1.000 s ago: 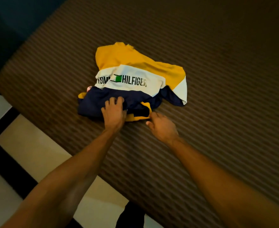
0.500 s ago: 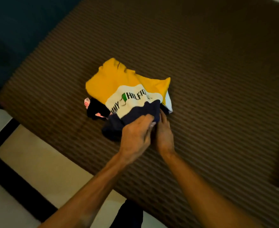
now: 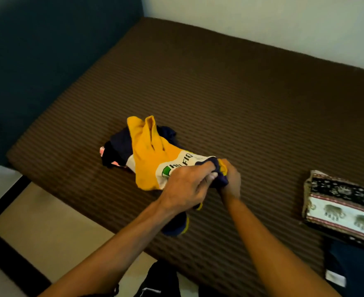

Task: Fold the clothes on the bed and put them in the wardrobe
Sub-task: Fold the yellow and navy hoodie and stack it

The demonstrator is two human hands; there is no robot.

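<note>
A yellow, white and navy shirt [image 3: 149, 159] with printed letters lies bunched on the brown ribbed bed [image 3: 241, 99]. My left hand [image 3: 185, 187] and my right hand [image 3: 230, 181] both grip its navy hem end, close together, lifting that end off the bed. A navy and yellow part of the shirt hangs under my left wrist. A dark garment with pink trim [image 3: 112, 155] lies under the shirt's far left side.
A folded cloth with an elephant pattern [image 3: 344, 209] lies at the right, with a folded dark garment [image 3: 357, 266] in front of it. A dark headboard [image 3: 37, 50] rises at the left. A pale wall runs behind. The bed's near edge meets a beige floor.
Both hands have gathered the shirt's navy end and pulled it right and up. The shirt has stretched out lengthwise, uncovering the dark garment. The view has shifted right, showing the folded clothes.
</note>
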